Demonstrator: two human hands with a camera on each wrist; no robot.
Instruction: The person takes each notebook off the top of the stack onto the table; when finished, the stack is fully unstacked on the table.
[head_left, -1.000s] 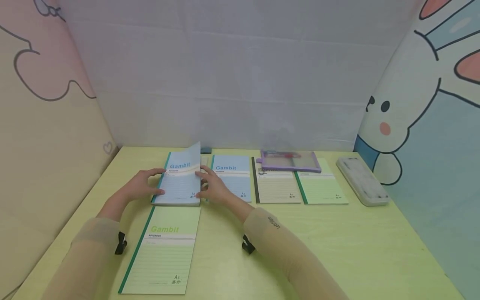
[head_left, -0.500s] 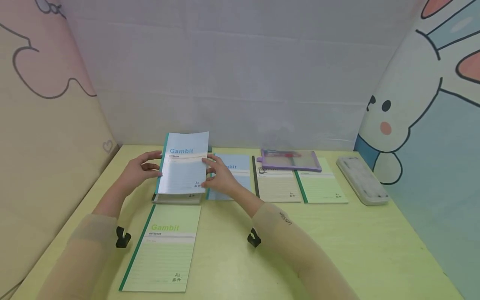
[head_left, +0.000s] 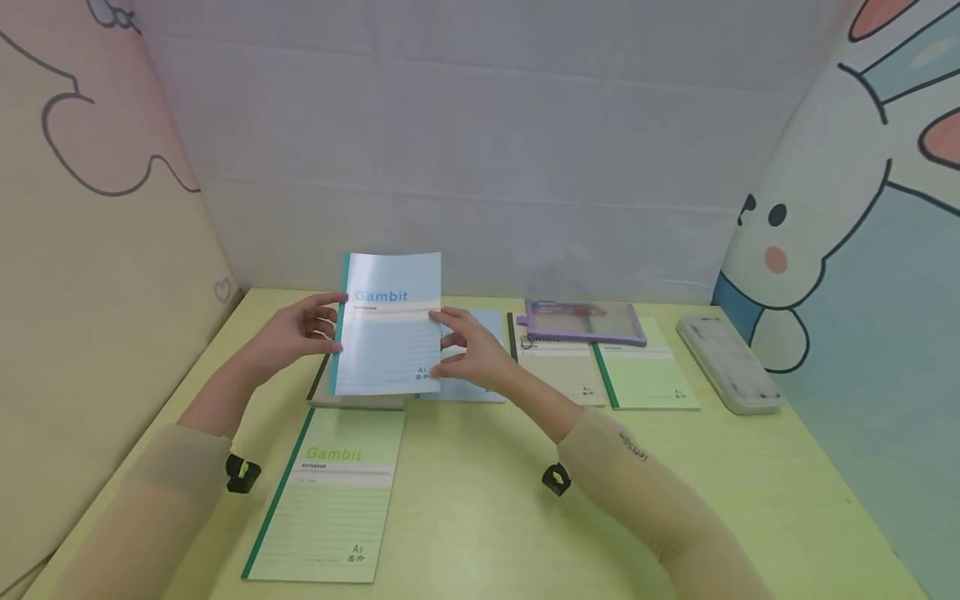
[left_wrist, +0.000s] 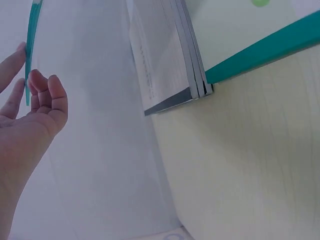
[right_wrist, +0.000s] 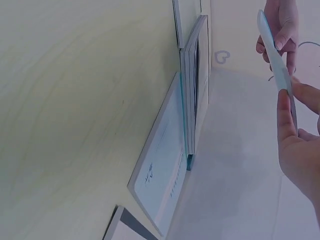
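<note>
A blue "Gambit" notebook (head_left: 390,333) with a teal spine is held up off the table, cover toward me. My left hand (head_left: 296,333) pinches its spine edge, and my right hand (head_left: 476,354) pinches the opposite edge. The right wrist view shows the notebook (right_wrist: 277,65) nearly edge-on between both hands. Below and behind it lies a stack of notebooks (head_left: 324,387), the top one beige with a dark spine; the stack's layered edges (left_wrist: 192,55) show in the left wrist view. A green notebook (head_left: 326,500) lies in front of the stack.
To the right lie another blue notebook (head_left: 472,390), partly covered from view, a beige notebook (head_left: 558,375) and a green notebook (head_left: 648,379). A purple-edged mesh pouch (head_left: 585,323) with pens overlaps the last two. A whitish pencil case (head_left: 727,364) stands far right. Walls enclose the table.
Both hands have lifted the blue notebook off the left stack, uncovering a beige one beneath. It has moved upward and somewhat right, and its bent cover corner now lies flatter.
</note>
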